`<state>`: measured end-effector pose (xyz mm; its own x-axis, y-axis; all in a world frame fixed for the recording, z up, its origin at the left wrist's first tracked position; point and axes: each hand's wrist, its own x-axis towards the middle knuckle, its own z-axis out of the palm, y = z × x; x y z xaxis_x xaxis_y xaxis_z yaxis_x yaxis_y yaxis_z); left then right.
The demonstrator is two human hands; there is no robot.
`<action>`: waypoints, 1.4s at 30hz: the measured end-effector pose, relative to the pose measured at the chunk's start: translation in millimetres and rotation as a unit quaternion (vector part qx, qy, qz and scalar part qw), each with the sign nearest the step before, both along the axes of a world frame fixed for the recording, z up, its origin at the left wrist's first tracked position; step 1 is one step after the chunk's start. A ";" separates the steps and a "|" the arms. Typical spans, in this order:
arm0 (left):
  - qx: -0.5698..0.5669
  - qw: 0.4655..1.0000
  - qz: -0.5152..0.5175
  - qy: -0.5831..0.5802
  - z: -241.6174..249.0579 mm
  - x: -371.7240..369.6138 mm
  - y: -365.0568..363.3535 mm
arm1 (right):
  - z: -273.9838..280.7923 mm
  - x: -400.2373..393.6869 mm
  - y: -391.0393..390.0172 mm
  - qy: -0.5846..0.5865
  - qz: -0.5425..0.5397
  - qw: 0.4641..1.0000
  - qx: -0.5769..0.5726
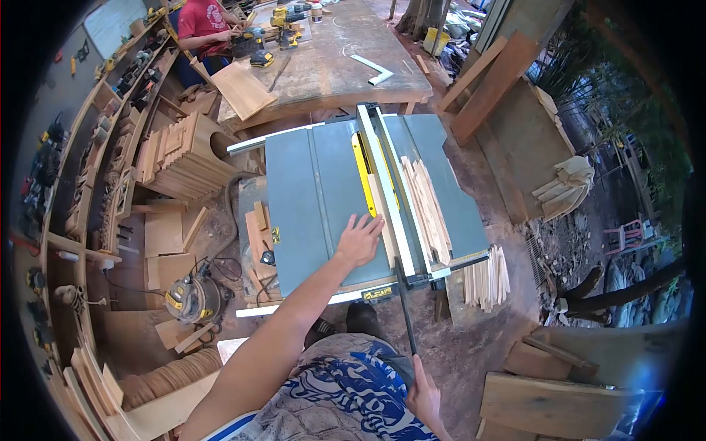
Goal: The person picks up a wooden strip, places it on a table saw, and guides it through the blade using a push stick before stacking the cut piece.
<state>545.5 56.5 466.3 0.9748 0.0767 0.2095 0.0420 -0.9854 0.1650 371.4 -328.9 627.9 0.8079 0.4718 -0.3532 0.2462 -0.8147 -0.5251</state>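
My left hand (358,240) lies on the grey table saw top (294,198), fingers stretched out, their tips against a narrow wooden strip (379,220). That strip lies along the pale rip fence (391,198), beside the yellow throat plate (360,165). The blade cannot be made out. Low in the view, my right hand (423,397) is closed around a long dark push stick (409,320). The stick's far tip reaches the near end of the strip, close to the fence. Several cut strips (425,209) lie on the saw top to the right of the fence.
More strips (487,279) are stacked right of the saw. A workbench (331,44) behind it holds drills (287,26) and a white square (373,70); a person in a red shirt (202,22) works there. A shop vacuum (197,298) and stacked panels (176,158) stand left.
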 end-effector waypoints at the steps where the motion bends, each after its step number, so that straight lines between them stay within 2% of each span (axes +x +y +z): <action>1: -0.002 1.000 -0.001 0.002 -0.1 2.4 1.8 | -5.1 4.1 6.9 -0.014 0.007 1.000 -0.020; 12: 0.005 1.000 -0.010 -0.012 1.3 47.2 51.7 | -9.5 64.9 89.1 -0.015 -0.011 1.000 -0.001; 14: 0.021 0.999 -0.020 -0.018 1.4 58.7 66.0 | 0.6 77.2 106.8 0.033 -0.024 0.999 -0.033; 18: 0.031 0.999 -0.018 0.003 5.7 83.7 91.9 | -10.4 98.9 127.3 0.037 -0.027 0.999 -0.018; 20: 0.038 0.999 -0.016 0.000 1.9 96.2 107.3 | -17.9 108.8 140.2 -0.023 -0.004 1.000 0.012; 23: 0.051 0.999 -0.010 0.009 -0.7 117.3 130.7 | -26.9 126.5 163.6 -0.042 -0.008 0.998 0.034; 27: 0.060 0.998 -0.008 0.018 -1.8 144.2 159.8 | -28.1 156.2 190.2 -0.007 -0.001 1.000 -0.012; 30: 0.058 0.998 0.008 0.011 -10.0 162.6 179.2 | -28.3 178.4 212.2 -0.034 0.010 0.999 0.006; 35: -0.050 0.995 0.088 -0.005 -24.3 203.1 211.2 | -43.2 219.3 252.8 -0.049 0.029 0.997 0.056; 39: -0.056 0.990 0.125 0.033 -20.4 245.8 248.2 | -49.9 264.0 296.5 -0.013 0.015 0.998 0.059; 42: -0.028 0.986 0.165 0.014 -34.6 274.4 282.1 | -66.9 298.8 328.2 -0.080 0.022 0.991 0.104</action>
